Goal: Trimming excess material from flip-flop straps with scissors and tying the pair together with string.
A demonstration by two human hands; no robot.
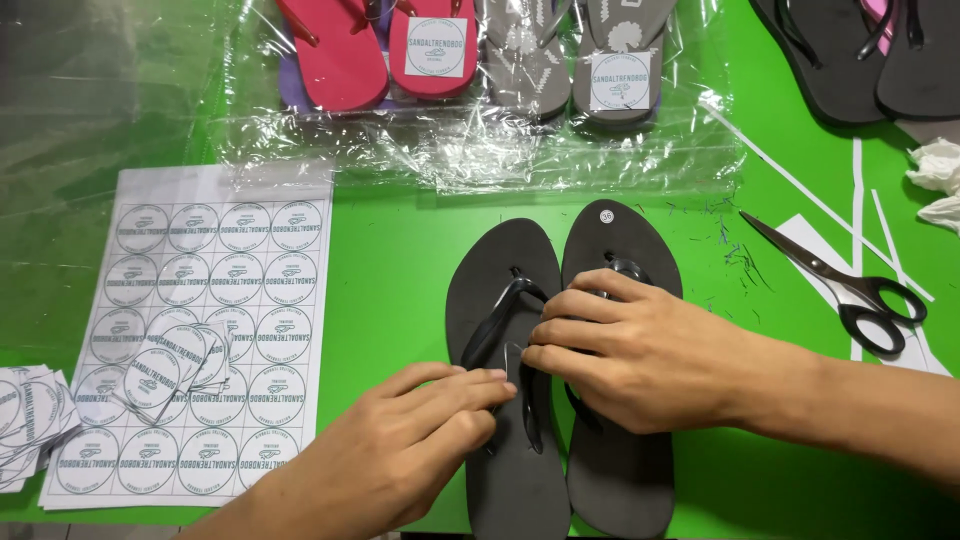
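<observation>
Two hands, left (400, 455) and right (640, 355), pinch black sandal straps (520, 330); bagged sandals (470, 55) lie beyond.

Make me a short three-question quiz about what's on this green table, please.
1. True or false: the scissors lie closed beside the sandals.
2. What do both hands rest on? A) black sandals B) pink sandals C) sticker sheet
3. Which side of the black sandals is the sticker sheet on in the picture?

Key: 1 false, they are open; 2 A, left hand and right hand meet at the straps; 3 the left side.
</observation>
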